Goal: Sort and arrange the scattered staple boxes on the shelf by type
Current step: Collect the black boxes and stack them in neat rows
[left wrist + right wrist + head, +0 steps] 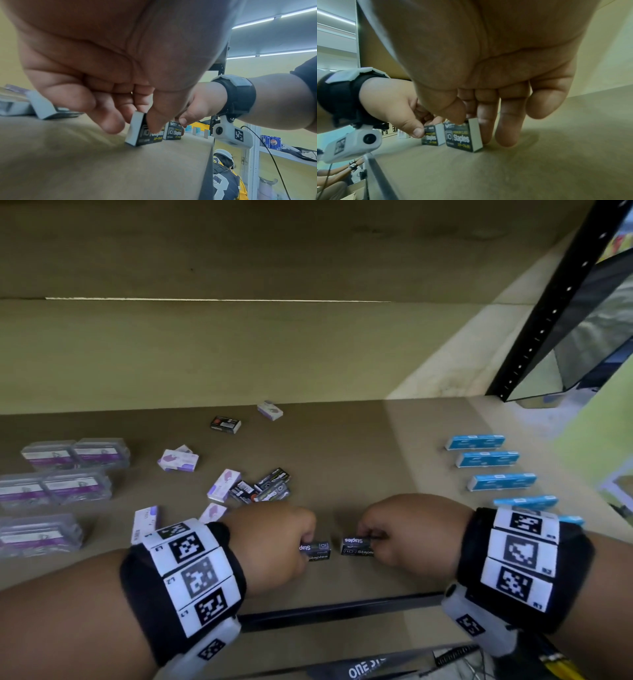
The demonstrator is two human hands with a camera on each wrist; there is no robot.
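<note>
Two black staple boxes stand on edge side by side on the brown shelf, close to its front. My left hand pinches the left black box between thumb and fingers. In the left wrist view the thumb presses the printed face of that box, with the fingers behind it. My right hand pinches the right black box the same way. The right wrist view shows this box resting on the shelf, its grey end facing right. A small gap separates the two boxes.
A heap of black boxes and scattered purple-white boxes lie behind my hands. A lone black box lies farther back. Clear plastic cases are grouped at left and blue boxes line up at right. A black upright post stands at right.
</note>
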